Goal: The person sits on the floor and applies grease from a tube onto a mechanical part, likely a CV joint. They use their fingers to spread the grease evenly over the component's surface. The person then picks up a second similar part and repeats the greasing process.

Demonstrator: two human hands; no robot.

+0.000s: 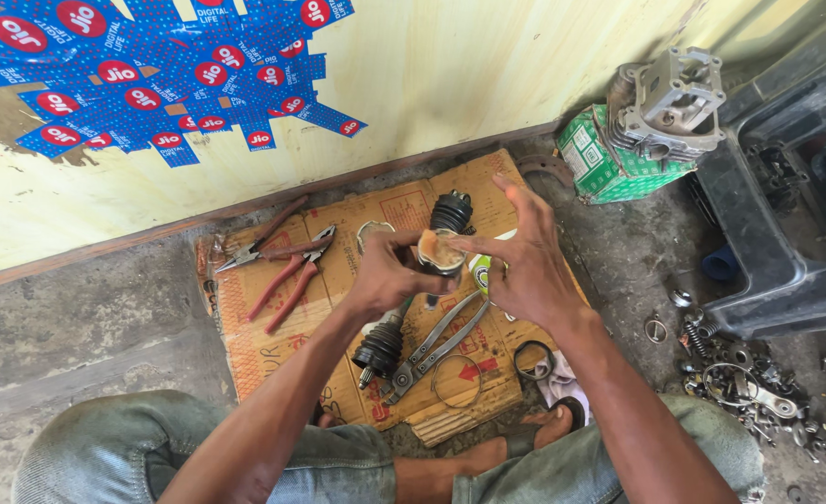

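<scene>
Overhead, blue stickers (152,70) cover the wall; green carton (609,163) right.

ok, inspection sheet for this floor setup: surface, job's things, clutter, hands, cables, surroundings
Surface: flattened cardboard on a concrete floor.
Job's things: greasy round joint, held over the cardboard; black rubber boot below it, another boot beyond.
Clutter: red-handled pliers, long metal pliers, wire ring, dark ring; loose springs and small metal parts at right.
Hands: left hand grips the joint; right hand open, fingertips at the joint's greased end.
Cables: nothing seen.
Surroundings: yellow wall with blue stickers; metal engine part on a green box; dark plastic stool.
</scene>
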